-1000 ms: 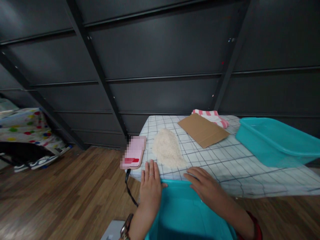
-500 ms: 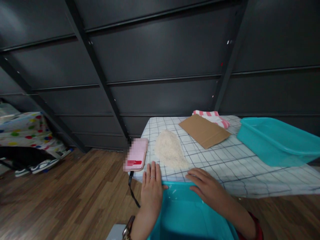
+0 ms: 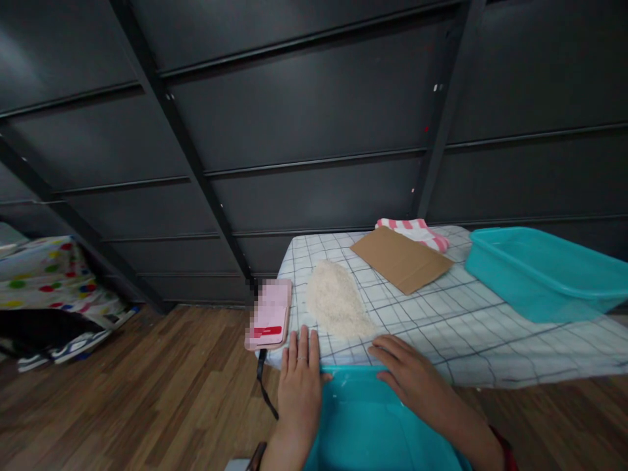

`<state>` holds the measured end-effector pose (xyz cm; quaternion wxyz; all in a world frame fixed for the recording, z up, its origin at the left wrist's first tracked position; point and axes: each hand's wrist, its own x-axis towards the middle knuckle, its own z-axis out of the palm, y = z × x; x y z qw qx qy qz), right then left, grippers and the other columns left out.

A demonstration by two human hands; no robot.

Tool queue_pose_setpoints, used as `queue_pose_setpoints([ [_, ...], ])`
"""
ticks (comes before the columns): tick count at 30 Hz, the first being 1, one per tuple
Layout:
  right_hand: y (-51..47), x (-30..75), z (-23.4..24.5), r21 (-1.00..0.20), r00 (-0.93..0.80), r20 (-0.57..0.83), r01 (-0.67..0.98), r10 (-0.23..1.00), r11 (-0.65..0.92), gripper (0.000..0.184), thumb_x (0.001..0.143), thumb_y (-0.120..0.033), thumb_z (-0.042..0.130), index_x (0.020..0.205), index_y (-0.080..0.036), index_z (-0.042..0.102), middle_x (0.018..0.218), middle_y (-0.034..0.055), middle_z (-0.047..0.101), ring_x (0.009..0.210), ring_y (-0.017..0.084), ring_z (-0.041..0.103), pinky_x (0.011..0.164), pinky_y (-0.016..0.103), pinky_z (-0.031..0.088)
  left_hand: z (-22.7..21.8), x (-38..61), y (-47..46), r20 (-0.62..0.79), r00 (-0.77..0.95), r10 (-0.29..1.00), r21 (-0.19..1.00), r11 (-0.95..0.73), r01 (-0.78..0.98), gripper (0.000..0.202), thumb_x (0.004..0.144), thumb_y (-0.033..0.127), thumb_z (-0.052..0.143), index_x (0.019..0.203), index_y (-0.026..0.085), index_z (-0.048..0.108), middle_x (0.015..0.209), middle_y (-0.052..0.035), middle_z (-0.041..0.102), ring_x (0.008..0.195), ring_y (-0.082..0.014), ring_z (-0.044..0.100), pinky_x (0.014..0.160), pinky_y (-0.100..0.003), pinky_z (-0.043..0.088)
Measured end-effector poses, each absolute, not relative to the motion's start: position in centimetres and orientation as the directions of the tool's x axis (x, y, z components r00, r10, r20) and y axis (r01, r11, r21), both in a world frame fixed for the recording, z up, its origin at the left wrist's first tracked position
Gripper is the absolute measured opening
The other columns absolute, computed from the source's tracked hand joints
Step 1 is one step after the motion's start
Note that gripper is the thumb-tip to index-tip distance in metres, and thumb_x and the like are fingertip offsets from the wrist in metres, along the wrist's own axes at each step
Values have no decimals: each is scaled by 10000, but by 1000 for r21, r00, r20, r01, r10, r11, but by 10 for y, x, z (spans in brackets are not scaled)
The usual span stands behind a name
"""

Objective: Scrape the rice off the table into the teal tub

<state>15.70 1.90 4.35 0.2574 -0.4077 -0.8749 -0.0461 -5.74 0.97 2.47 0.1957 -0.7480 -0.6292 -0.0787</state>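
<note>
A teal plastic tub [image 3: 366, 425] sits at the near edge of the table, below a mound of pale grains [image 3: 338, 297] that looks like rice. My left hand [image 3: 300, 392] lies flat at the tub's far left corner, fingers stretched towards the table, thumb by the rim. Over the far right part of the rim is my right hand [image 3: 409, 373], its fingers extended and slightly bent, thumb apart. Neither hand has anything in it. Whether the fingertips press on the cloth or only on the rim, I cannot tell.
The table wears a checked cloth [image 3: 471, 333]. A cardboard sheet [image 3: 402, 258] lies by a pink-striped cloth [image 3: 412, 230]. Another teal tub [image 3: 520, 288] stands at the right. On the left edge is a pink phone [image 3: 271, 314] with a black strap. A dark panel wall [image 3: 314, 118] rises behind.
The view has tilted slightly, so the mound, phone and hands appear a little lower. Both hands keep about the same place at the tub's rim.
</note>
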Motion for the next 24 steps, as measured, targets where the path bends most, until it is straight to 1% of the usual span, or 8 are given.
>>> queue_pose_setpoints([
  [7,16,163,53,-125,-571,455,719,684,683,259,808,-124,464,1035,-171,580,1044,100,626,985,213,570,810,380,514,28,-53,9,326,158,932,-149,-114,982,567,780,211,583,1315,158,405,1372,-128,408,1246,-282,401,979,-408,409],
  [11,38,194,78,-120,-532,503,738,681,664,251,857,-232,438,1054,-173,582,1042,107,630,978,218,577,811,389,503,29,-50,9,318,139,938,-146,-96,985,572,777,222,590,1316,172,404,1374,-131,402,1247,-289,399,982,-425,403],
  [14,81,227,110,-116,-415,497,839,762,532,284,862,-320,451,1042,-159,600,1016,114,644,948,235,590,824,406,468,28,-51,9,323,140,936,-158,-93,983,574,773,233,599,1313,171,411,1373,-125,405,1244,-297,400,978,-420,408],
  [17,137,255,142,-117,-265,491,924,830,364,431,901,-339,320,1049,-40,593,1050,201,615,999,261,561,859,409,399,25,-51,9,343,158,926,-185,-98,978,573,767,238,606,1305,169,422,1369,-117,416,1238,-295,409,971,-406,417],
  [18,156,262,149,-107,-179,428,963,886,247,436,898,-332,307,1018,-37,605,1038,209,615,1001,260,559,857,394,387,24,-52,9,353,164,921,-195,-99,976,570,768,239,605,1304,170,424,1368,-114,419,1237,-292,412,970,-401,417],
  [20,187,270,158,-72,-47,218,995,975,64,342,828,-329,472,984,-63,619,1031,222,616,977,303,563,840,387,410,22,-52,10,375,173,911,-211,-97,973,570,772,240,599,1308,173,418,1372,-110,417,1239,-285,413,970,-395,416],
  [22,209,274,158,-71,-11,142,997,990,21,300,785,-332,536,906,-77,636,940,205,641,881,310,594,749,374,445,19,-51,10,390,170,905,-218,-89,972,573,772,235,596,1312,176,413,1378,-106,409,1242,-283,410,969,-396,416],
  [24,220,274,153,-82,-14,105,996,994,23,269,764,-351,558,820,-102,643,834,163,657,753,280,613,639,345,458,18,-51,11,393,160,905,-216,-78,973,575,765,227,602,1308,178,419,1378,-103,407,1239,-285,414,966,-402,418],
])
